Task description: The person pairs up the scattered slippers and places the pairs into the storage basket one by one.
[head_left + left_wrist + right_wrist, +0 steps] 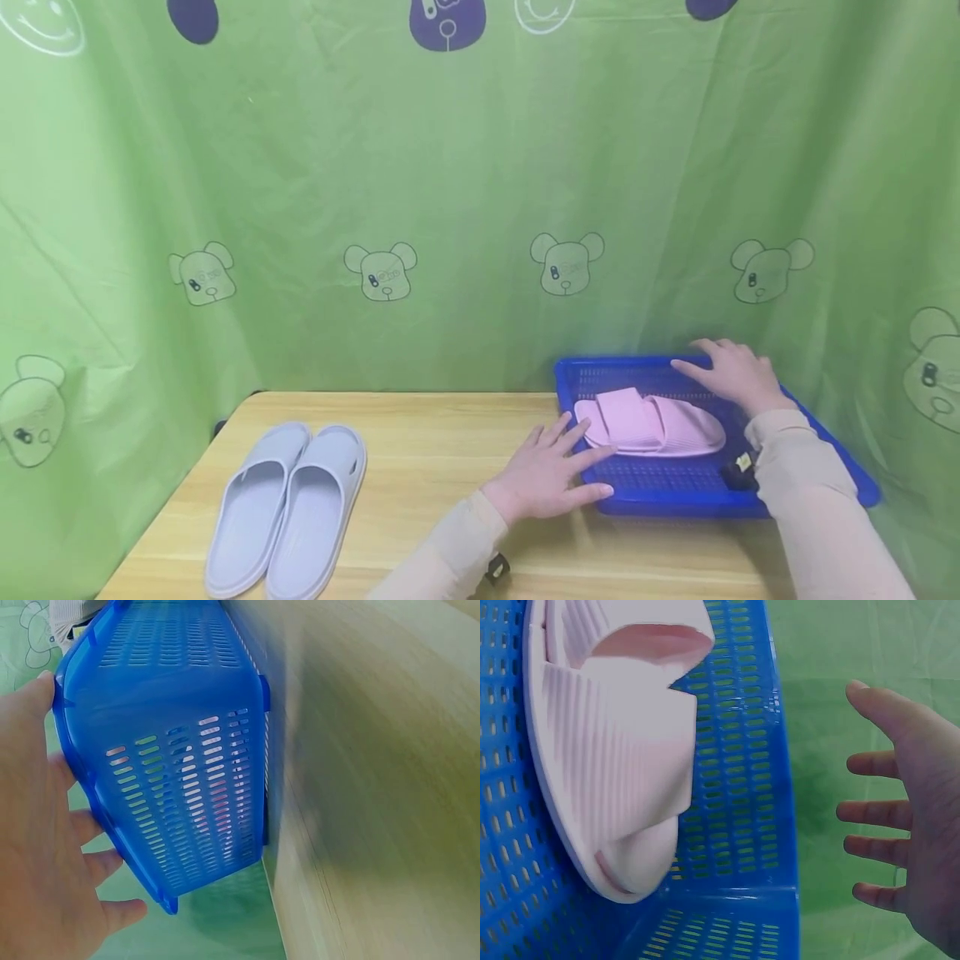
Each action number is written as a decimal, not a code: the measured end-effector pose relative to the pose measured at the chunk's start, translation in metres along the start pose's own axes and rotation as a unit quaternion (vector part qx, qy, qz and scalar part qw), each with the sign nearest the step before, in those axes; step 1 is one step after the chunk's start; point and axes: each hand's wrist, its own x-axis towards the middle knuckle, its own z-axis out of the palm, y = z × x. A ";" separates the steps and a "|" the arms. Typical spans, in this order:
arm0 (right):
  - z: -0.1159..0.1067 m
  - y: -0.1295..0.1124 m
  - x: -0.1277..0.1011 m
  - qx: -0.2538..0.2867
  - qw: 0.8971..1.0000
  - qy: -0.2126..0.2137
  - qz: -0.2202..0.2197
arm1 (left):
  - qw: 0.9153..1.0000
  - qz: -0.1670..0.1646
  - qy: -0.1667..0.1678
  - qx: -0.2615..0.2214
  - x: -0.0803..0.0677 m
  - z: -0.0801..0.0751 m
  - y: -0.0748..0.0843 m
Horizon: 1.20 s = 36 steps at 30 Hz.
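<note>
Left hand [543,479]: fingers spread, resting at the near-left edge of the blue basket [825,454]. Right hand [731,375]: flat, open, at its far rim. Pink slippers [648,421] inside basket, counter [435,467] right. Grey slippers [288,508], counter left.

A light wooden table [435,450] with pale grain stands against a green fabric backdrop [465,183] that hangs in soft folds behind it and wraps round both sides. The cloth is printed with outlined bear heads [567,263] in a row, darker purple bear shapes [447,22] along the top, and a white smiley face [43,23] in the upper left corner. The light is even and soft.
</note>
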 end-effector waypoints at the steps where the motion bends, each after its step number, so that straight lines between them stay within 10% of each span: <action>1: -0.002 -0.001 0.000 0.000 1.000 0.002 -0.001 | 1.000 0.001 0.002 0.003 0.000 -0.001 0.000; 36: -0.029 -0.027 -0.027 0.000 0.999 -0.004 -0.032 | 1.000 -0.013 0.024 0.009 -0.025 -0.008 -0.025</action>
